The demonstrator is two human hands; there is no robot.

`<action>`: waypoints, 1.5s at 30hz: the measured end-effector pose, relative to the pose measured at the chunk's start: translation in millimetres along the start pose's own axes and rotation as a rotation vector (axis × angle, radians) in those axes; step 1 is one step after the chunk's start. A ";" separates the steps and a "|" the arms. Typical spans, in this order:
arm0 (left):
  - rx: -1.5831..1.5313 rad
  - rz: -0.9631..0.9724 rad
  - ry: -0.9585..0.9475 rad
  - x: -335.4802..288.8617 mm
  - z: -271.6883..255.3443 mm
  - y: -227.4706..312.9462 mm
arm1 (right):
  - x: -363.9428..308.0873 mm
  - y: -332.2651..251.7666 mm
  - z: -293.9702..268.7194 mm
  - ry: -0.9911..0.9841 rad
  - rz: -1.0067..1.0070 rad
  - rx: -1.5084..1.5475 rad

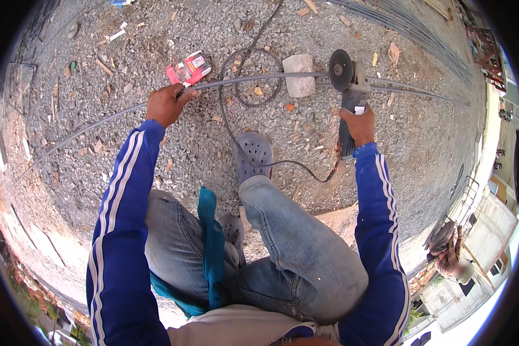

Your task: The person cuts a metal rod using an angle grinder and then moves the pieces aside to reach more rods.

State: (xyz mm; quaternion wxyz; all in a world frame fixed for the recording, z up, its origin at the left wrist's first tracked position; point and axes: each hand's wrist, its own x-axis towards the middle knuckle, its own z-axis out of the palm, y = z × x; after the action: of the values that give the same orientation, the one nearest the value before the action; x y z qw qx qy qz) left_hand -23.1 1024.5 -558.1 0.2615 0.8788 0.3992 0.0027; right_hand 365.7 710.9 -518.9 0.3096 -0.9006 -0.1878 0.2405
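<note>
My left hand (166, 105) is closed around a long grey steel rod (248, 79) that runs across the gravel in front of me. In my right hand (361, 125) is an angle grinder (346, 102), gripped by its body. Its dark cutting disc (341, 70) stands at the rod, right of a pale stone block (299, 76); whether disc and rod touch, I cannot make out. A few orange sparks show below the grinder. From its rear end a black power cord (320, 179) leads off and loops over the ground.
A torn red and white packet (190, 68) lies just beyond my left hand. More steel rods (409, 29) are bundled at the far right. My grey clog (252, 154) is close to the cord. Another person (451, 259) is off to the right, near a building.
</note>
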 end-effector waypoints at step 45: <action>0.106 0.028 -0.169 7.3 -10.1 -5.0 | -4.9 -8.0 1.5 0.000 -0.020 0.050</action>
State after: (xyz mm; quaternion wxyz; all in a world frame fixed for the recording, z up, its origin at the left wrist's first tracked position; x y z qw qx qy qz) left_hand -23.8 1036.9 -553.2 0.2471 0.8940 0.3630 -0.0888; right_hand 359.4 715.1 -513.2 0.3345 -0.8906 -0.1905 0.2421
